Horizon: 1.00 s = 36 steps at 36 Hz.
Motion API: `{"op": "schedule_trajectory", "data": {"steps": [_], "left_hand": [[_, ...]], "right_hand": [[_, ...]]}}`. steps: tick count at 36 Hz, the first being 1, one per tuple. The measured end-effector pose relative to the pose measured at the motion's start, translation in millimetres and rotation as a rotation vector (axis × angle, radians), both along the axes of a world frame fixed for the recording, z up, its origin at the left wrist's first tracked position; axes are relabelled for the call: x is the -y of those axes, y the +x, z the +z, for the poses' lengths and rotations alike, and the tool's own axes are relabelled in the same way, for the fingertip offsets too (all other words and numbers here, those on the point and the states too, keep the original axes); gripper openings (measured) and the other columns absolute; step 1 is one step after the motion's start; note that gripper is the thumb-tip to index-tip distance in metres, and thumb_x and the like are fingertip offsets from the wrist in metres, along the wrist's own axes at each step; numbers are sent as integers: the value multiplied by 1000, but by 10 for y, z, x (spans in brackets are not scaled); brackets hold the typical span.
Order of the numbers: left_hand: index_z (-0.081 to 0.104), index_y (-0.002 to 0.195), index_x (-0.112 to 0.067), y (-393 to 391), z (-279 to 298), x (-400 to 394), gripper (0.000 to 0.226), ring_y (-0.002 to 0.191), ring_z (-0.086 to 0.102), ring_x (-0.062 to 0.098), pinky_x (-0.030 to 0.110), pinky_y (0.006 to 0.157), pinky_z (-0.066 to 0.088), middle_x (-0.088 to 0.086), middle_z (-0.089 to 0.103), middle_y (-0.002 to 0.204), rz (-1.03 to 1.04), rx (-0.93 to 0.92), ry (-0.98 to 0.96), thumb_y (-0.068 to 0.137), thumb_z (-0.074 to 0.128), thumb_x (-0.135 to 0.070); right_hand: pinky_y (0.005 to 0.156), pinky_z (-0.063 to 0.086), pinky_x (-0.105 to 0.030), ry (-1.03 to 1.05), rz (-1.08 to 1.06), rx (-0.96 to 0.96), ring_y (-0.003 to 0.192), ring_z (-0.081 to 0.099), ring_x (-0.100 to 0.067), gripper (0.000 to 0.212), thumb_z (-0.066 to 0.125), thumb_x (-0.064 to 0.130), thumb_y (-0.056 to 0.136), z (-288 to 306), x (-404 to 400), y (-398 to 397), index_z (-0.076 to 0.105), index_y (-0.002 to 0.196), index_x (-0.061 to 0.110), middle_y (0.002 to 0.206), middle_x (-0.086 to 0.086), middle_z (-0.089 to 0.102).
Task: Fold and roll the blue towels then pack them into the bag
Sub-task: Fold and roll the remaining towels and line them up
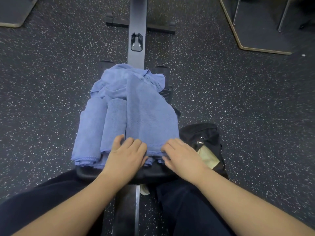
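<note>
1. We have the folded towel laid lengthwise as a long strip on the black seat in front of us, its hemmed near end closest to our knees, likely so that a roll can start there and run away from us.
2. Our left hand and right hand sit side by side on that near hem, a little apart, fingers curled over the edge and gripping it; holding both corners should keep the roll even across its width.
3. Two rolled towels lie just left of the strip, parallel to it and touching each other, parked out of the way of the working towel.
4. A crumpled towel is heaped at the far end, partly under the strip; we judge it waits its turn.
5. The black bag stands on the speckled floor just beside our right hand, its top open and zip pull showing, near enough for packing without reaching.
6. The rail runs on ahead.
</note>
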<state>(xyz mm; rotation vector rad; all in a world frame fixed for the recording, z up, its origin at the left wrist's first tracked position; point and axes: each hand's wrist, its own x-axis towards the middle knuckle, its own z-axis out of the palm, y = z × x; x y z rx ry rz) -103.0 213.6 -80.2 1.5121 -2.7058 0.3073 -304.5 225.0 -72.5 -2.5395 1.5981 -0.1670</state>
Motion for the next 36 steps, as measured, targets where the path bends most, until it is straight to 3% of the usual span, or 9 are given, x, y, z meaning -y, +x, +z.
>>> {"op": "schedule_trajectory", "data": {"steps": [4, 8, 10, 15, 19, 25, 28, 32, 36], "left_hand": [[61, 79, -18, -44, -30, -12, 14, 61, 53, 25, 46, 97, 31, 1, 50, 69, -29, -49, -7, 70, 56, -9], [67, 80, -19, 0, -53, 53, 18, 61, 54, 24, 45, 99, 29, 0, 53, 66, -52, -119, -27, 73, 56, -8], [69, 79, -19, 19, -55, 83, 21, 61, 55, 24, 44, 98, 29, -1, 55, 65, -62, -153, -31, 76, 52, -7], [65, 77, -15, -11, -78, 83, 14, 60, 53, 24, 43, 96, 31, -1, 52, 61, -26, -205, -74, 72, 59, -3], [57, 74, -15, -29, -36, 99, 17, 58, 50, 26, 42, 90, 33, 1, 45, 58, -24, -229, -86, 72, 45, -3], [58, 74, -18, -26, -47, 75, 9, 66, 55, 25, 39, 82, 31, 3, 57, 79, -67, -198, -70, 70, 54, -11], [59, 75, -18, -19, -29, 80, 11, 67, 55, 24, 38, 75, 29, 3, 58, 80, -120, -170, -99, 69, 55, -11], [58, 73, -19, -11, -30, 79, 14, 64, 53, 23, 36, 73, 29, 0, 51, 71, -155, -131, -96, 67, 62, -7], [57, 73, -18, -11, -33, 78, 9, 66, 52, 24, 37, 75, 29, 0, 52, 71, -144, -123, -61, 72, 52, -11]], "right_hand": [[66, 37, -29, 4, -8, -38, 70, 56, -21, 30, 83, 22, 60, -71, 33, -10, 61, 79, 16, 77, 1, 56], [64, 39, -28, -44, -8, -26, 68, 57, -24, 10, 57, 21, 73, -79, 54, 10, 63, 77, 14, 73, -1, 56], [62, 47, -32, -48, 2, -18, 68, 57, -24, 23, 43, 25, 78, -98, 62, 1, 64, 79, 15, 74, 0, 58], [65, 42, -33, -77, 3, 32, 71, 52, -24, 30, 40, 27, 88, -101, 75, -22, 66, 82, 13, 81, -3, 58], [68, 34, -29, -37, 1, 59, 70, 56, -26, 35, 39, 31, 81, -62, 89, -3, 67, 83, 10, 83, -5, 60], [66, 43, -30, 47, -14, 45, 72, 55, -22, 40, 35, 33, 77, -69, 114, -2, 67, 92, 13, 82, 1, 60], [66, 36, -28, 33, -34, 60, 72, 51, -20, 36, 35, 36, 80, -72, 124, 3, 61, 91, 14, 79, 2, 58], [65, 30, -31, -11, -44, 100, 73, 38, -17, 30, 33, 26, 72, -51, 116, 3, 57, 84, 12, 76, 0, 56], [58, 29, -27, -15, -67, 31, 66, 47, -19, 28, 30, 22, 68, 1, 117, 20, 55, 79, 16, 72, 2, 53]]}}
